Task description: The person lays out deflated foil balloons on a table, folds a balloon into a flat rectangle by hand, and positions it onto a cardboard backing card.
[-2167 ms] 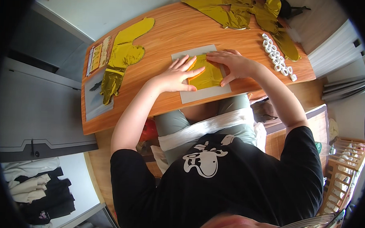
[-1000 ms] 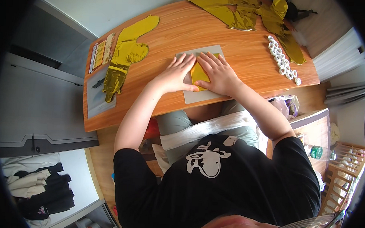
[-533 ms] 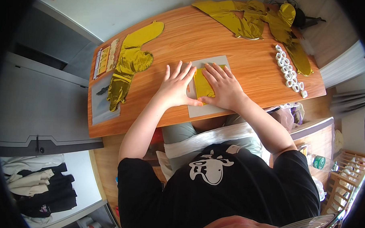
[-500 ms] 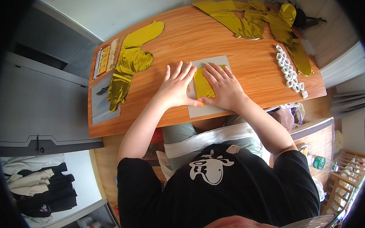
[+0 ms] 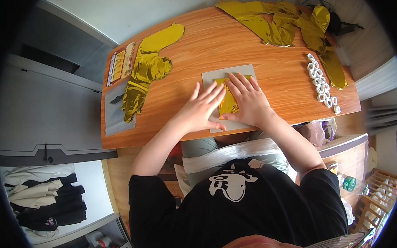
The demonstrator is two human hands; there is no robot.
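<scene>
A folded piece of gold foil point(image 5: 227, 104), likely a flat foil balloon, lies on a grey sheet point(image 5: 209, 76) near the table's front edge. My right hand point(image 5: 251, 102) rests palm down over the foil's right side, fingers stretched out and pointing away from me. To its left, my left hand point(image 5: 199, 110) is flat with spread fingers. Its fingertips reach the foil's left edge, and its thumb lies over the sheet's near part. Both hands are open, and the palms hide part of the foil and sheet.
The wooden table point(image 5: 196, 49) bears a long gold foil balloon point(image 5: 150, 67) at left, beside a printed card point(image 5: 117, 68) and a clear plastic bag point(image 5: 115, 123). More gold foil point(image 5: 276, 28) lies at the back right, near several small white coils point(image 5: 319, 82).
My left hand has slid toward me and slightly left, uncovering more of the grey sheet. My right hand stays on the foil. The whole view has shifted slightly.
</scene>
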